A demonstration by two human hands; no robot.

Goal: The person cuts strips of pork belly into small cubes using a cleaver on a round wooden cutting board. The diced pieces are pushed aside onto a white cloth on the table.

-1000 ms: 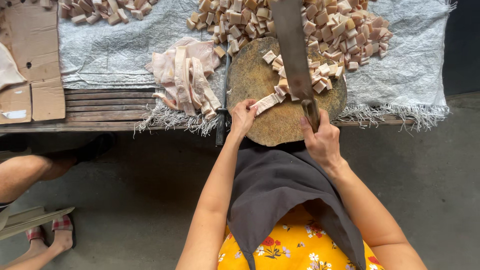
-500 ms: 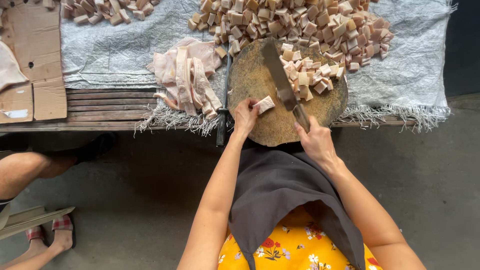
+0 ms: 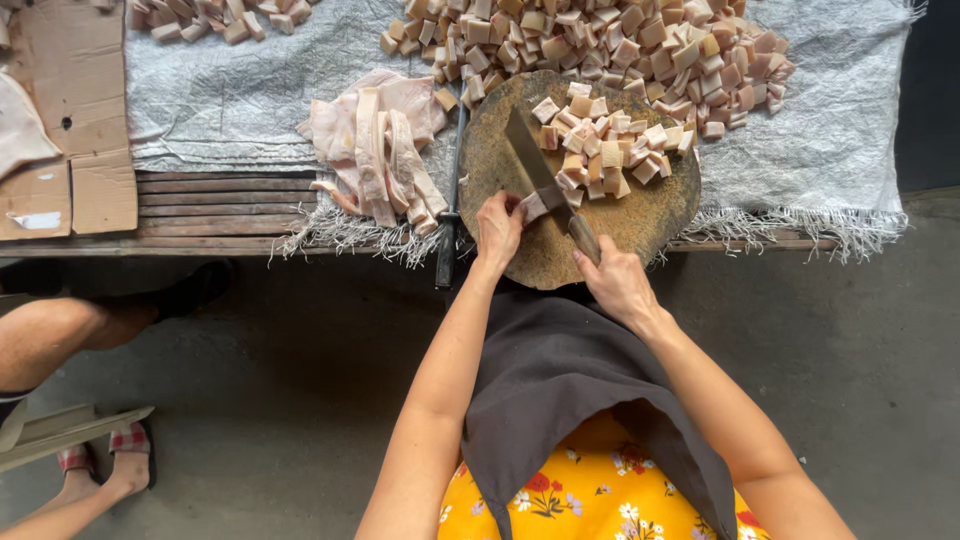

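Head view: right hand (image 3: 615, 285) grips cleaver (image 3: 540, 170), left hand (image 3: 498, 228) pins meat strip (image 3: 530, 207); cubes (image 3: 610, 150) crowd block (image 3: 640, 215).

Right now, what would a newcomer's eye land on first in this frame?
The round chopping block at the table's near edge, where the right hand brings a cleaver down on a pale strip pinned by the left hand. Next, the big heap of cubes on the grey cloth behind the block, and the pile of uncut strips to its left.
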